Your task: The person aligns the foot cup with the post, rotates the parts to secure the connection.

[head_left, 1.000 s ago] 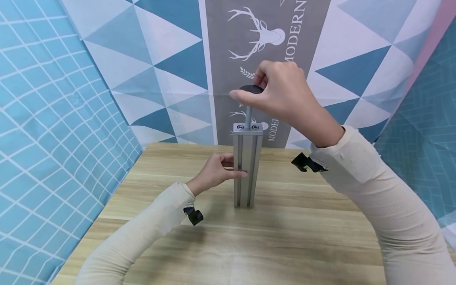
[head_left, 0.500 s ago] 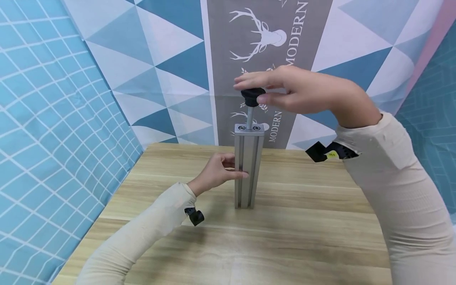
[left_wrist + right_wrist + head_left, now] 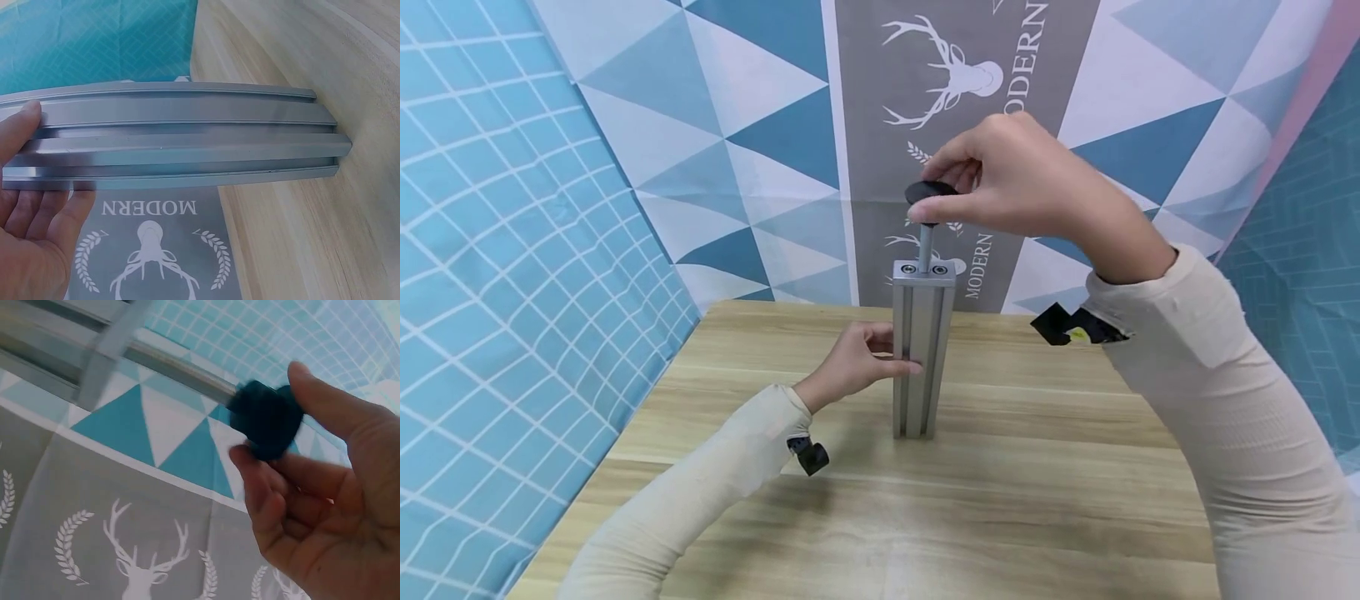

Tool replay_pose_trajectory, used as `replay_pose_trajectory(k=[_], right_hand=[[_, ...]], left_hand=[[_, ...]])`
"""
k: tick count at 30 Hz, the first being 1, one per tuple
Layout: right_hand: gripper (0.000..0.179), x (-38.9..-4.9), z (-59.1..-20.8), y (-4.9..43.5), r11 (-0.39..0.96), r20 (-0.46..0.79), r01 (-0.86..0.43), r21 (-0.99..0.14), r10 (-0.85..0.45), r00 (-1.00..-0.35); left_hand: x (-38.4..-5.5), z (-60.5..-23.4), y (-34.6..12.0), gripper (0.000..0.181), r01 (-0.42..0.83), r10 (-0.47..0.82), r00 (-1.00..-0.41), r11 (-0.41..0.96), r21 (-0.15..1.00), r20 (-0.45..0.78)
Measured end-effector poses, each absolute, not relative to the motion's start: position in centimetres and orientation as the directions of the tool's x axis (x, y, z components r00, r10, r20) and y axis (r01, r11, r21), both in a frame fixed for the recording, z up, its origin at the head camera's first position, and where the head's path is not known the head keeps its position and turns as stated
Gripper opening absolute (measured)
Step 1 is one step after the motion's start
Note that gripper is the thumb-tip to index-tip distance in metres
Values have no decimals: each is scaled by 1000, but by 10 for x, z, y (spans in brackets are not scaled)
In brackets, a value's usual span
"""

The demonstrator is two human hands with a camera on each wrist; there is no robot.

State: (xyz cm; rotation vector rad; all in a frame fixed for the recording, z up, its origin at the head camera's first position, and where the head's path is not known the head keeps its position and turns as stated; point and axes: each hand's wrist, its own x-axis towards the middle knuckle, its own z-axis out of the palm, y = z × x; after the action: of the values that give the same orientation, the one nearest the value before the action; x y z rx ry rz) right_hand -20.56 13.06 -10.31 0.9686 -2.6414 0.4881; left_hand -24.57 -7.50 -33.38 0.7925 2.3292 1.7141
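A silver aluminium profile (image 3: pixel 917 408) stands upright on the table, its long grooves also showing in the left wrist view. The left hand (image 3: pixel 852 362) grips its middle from the left, thumb across the front face and fingers behind. Two screws sit in the end plate (image 3: pixel 923 273) on top, and a metal rod (image 3: pixel 927 248) rises between them. At the rod's upper end is a round black knob-like foot (image 3: pixel 927 192). Thumb and fingers of the right hand (image 3: pixel 1022 179) pinch its rim; the right wrist view shows this black foot (image 3: pixel 265 419) slightly blurred.
The wood-grain table (image 3: pixel 1037 500) spreads round the profile. Behind it hangs a cloth (image 3: pixel 760 125) with triangles and a deer print. Blue grid-patterned cloth (image 3: pixel 512 250) closes the left side. A small black camera (image 3: pixel 808 456) is fixed at the left wrist.
Half a second ago the right fingers lay stretched out above the black foot; now they are curled round its rim again, as one second ago. The left hand and profile keep their place.
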Motion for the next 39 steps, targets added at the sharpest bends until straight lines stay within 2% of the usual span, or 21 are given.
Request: replay_pose_trajectory(k=[4,9,17,21,24,28,31,34,39], right_hand=[[47,-206,-110,126,770,447,-596,-229,-461,-767],[52,-207,-118,118,837,534,-515,-185,-354,-767],[56,-204,-123,111,861,558,-479,-169,-317,-767],[64,-201,-117,117,832,465,-518,-200,-385,-797],[63,-202,-111,126,753,346,-616,-231,-528,-776],[46,-210,-105,138,575,250,-790,-215,-749,-614],[44,-215,-103,143,506,247,-846,-167,-809,-533],[40,-217,-102,143,527,262,-838,-140,-797,-545],[33,-213,-102,137,628,315,-759,-173,-695,-647]], left_hand=[[-247,-334,-75,34,328,486,-854,225,917,186],[-247,-333,-75,33,322,483,-857,226,920,181],[-248,-333,-76,33,310,483,-859,230,923,168],[-247,-333,-76,33,310,482,-860,230,923,169],[-247,-333,-76,33,313,482,-860,232,921,171],[-246,-334,-75,33,312,482,-860,230,922,171],[-246,-334,-75,34,314,482,-859,231,921,172],[-247,-335,-76,35,321,483,-858,233,918,177],[-247,-335,-76,36,322,485,-856,226,919,181]])
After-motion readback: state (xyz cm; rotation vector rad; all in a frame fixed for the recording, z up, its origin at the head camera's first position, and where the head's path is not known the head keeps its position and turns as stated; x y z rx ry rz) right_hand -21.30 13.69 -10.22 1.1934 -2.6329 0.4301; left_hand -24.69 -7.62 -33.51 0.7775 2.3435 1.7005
